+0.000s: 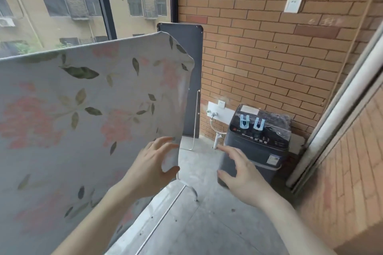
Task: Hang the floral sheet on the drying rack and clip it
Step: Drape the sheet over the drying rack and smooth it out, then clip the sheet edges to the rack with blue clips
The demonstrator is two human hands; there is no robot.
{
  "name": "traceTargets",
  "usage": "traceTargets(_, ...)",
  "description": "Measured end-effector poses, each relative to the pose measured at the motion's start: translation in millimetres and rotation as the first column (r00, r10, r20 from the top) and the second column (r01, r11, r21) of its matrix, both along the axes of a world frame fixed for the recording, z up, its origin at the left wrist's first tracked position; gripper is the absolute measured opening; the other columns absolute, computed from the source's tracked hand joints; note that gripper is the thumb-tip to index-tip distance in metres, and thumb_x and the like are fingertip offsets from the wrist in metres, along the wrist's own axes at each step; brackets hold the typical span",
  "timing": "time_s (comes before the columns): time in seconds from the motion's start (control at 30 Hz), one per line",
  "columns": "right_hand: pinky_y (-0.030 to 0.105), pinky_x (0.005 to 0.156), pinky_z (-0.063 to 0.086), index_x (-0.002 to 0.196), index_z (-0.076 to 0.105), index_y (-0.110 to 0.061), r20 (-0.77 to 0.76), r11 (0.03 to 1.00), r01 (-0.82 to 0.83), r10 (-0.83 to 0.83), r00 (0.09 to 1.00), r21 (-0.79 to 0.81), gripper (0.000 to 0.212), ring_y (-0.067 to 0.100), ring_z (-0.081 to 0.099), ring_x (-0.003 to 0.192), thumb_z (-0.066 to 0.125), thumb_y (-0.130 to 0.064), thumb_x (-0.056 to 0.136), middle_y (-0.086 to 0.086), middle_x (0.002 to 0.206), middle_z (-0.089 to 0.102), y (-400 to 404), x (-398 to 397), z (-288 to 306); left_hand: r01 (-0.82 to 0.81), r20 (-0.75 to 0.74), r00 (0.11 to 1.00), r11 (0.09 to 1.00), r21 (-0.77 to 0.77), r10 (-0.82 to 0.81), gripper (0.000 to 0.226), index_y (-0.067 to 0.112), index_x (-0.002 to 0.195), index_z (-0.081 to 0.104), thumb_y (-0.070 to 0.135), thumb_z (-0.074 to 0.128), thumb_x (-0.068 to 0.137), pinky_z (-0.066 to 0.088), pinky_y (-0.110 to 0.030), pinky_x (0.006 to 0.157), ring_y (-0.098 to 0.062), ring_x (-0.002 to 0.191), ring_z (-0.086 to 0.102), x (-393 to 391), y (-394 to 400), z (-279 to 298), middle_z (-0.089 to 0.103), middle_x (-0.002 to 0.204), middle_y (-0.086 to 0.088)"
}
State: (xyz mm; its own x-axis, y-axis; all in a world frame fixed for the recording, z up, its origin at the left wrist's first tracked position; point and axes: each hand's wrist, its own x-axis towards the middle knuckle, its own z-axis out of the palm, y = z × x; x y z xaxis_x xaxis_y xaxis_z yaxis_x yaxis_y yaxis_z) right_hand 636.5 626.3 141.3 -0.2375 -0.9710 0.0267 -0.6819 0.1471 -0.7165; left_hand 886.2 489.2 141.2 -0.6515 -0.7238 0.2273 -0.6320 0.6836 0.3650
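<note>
Left hand beside draped floral sheet

Sheet over rack; floor

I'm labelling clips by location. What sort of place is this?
Probably an enclosed laundry balcony in a flat: a washing machine with blue clips on top, a floral sheet hung up, and a big window facing another building.
</note>
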Motion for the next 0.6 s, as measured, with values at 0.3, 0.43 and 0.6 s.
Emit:
traceTargets(0.3,0.035,0.118,0.037,0.145,0.04,-0.046,0.043,0.995,0.089,-0.091,0.995,0.05,0.052,-0.001,0.037,0.136,0.063,-0.034,0.1,-0.029,0.148,0.034,-60,-152,-25,0.03,0.01,0.999,0.994,0.105,-0.031,0.056,0.042,0.143,0.047,0.051,0.064,0.09,0.036,-0.035,0.116,-0.014,0.142,0.04,-144,-64,-40,0.033,0.158,0.017)
traceTargets(0.43,0.035,0.115,0.04,0.14,0.043,-0.047,0.044,0.987,0.155,-0.157,0.987,0.051,0.049,0.004,0.042,0.136,0.064,-0.032,0.099,-0.028,0.144,0.038,-115,-225,-49,0.027,-0.008,1.0,0.989,0.149,-0.026,0.053,0.041,0.143,0.049,0.049,0.066,0.093,0.034,-0.028,0.115,-0.011,0.143,0.038,-213,-127,-59,0.031,0.159,0.018)
traceTargets(0.6,0.034,0.11,0.043,0.142,0.046,-0.04,0.004,0.972,0.194,-0.196,0.981,0.136,0.047,0.006,0.045,0.132,0.063,-0.032,0.099,-0.024,0.14,0.04,-189,-297,-72,0.008,-0.027,1.0,0.971,0.237,-0.002,0.05,0.036,0.14,0.054,0.043,0.07,0.092,0.037,-0.025,0.11,-0.011,0.137,0.045,-284,-216,-80,0.037,0.157,0.014)
